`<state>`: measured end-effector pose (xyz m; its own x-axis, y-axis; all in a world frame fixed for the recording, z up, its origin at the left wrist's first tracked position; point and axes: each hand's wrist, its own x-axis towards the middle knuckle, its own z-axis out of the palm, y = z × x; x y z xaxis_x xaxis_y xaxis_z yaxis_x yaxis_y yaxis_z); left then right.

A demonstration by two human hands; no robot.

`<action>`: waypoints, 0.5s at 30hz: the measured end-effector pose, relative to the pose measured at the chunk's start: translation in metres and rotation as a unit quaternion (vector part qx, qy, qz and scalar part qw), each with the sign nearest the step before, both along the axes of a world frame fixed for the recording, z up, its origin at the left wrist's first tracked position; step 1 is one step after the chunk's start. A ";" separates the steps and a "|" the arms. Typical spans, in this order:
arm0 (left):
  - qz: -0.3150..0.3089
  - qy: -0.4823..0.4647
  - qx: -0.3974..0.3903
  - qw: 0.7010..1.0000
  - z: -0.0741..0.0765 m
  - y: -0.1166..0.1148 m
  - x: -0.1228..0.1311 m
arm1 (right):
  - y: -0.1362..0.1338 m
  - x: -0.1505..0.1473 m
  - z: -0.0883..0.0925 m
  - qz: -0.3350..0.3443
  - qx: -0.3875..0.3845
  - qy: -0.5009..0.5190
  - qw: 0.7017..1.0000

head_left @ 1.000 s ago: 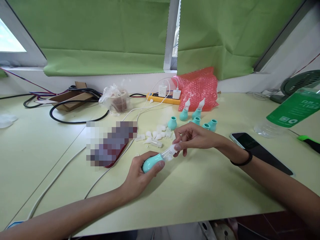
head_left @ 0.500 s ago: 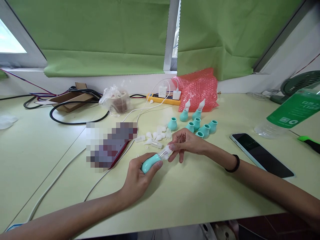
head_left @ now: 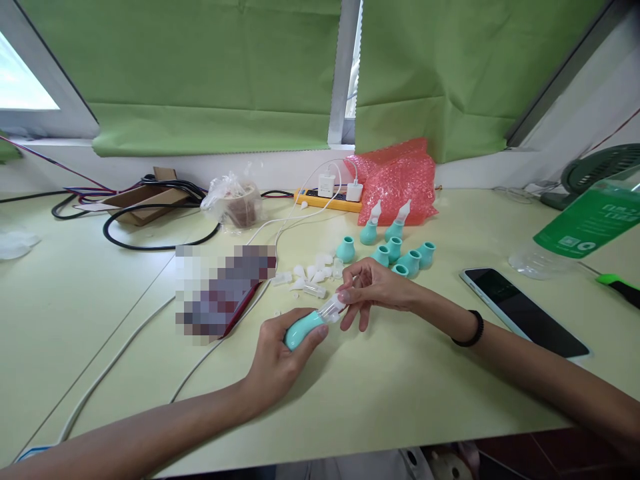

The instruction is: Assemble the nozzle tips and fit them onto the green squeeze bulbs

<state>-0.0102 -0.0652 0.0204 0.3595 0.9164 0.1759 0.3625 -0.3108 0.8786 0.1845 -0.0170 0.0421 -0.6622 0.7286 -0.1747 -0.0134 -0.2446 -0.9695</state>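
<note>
My left hand [head_left: 283,353] is wrapped round the teal bulb [head_left: 303,331] of a nasal aspirator, which points up and to the right. A clear tube [head_left: 329,309] sticks out of the bulb's mouth. At the tube's far end my right hand [head_left: 373,288] pinches a whitish tip [head_left: 341,299] between thumb and forefinger, its other fingers loosely curled. Just beyond my hands lies a loose group of small white nozzles [head_left: 313,272] and clear tubes [head_left: 315,290]. Several open teal bulbs [head_left: 345,249] stand behind my right hand. Two aspirators with white tips [head_left: 369,231] stand farther back.
A phone [head_left: 525,312] lies at right, near a green-labelled bottle [head_left: 585,220]. Left of my hands is a blurred-out dark red item [head_left: 240,313] beside white cables. Behind are a yellow power strip [head_left: 320,199], pink bubble wrap [head_left: 400,187], wrapped tape [head_left: 240,205] and a cardboard box [head_left: 145,200].
Both hands keep their grip on the aspirator, which has shifted only slightly in the picture. The whole view has moved a little as well.
</note>
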 end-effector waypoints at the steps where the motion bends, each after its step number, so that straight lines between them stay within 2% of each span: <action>1: 0.001 -0.005 -0.003 1.000 0.000 0.000 0.000 | -0.001 -0.001 0.001 -0.005 0.006 0.000 1.000; 6: 0.016 -0.035 0.007 0.999 -0.003 0.002 0.001 | -0.003 -0.005 0.007 -0.070 0.057 0.001 0.996; 11: 0.036 -0.041 0.028 0.998 -0.003 0.004 0.001 | -0.007 -0.010 0.012 -0.123 0.115 -0.060 0.984; 15: 0.053 -0.029 0.042 0.997 -0.003 0.002 0.001 | -0.009 -0.010 0.016 -0.115 0.123 -0.070 0.983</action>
<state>-0.0090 -0.0636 0.0169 0.2484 0.9301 0.2707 0.3466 -0.3462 0.8718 0.1743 -0.0258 0.0581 -0.4574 0.8877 -0.0530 0.0969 -0.0094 -0.9952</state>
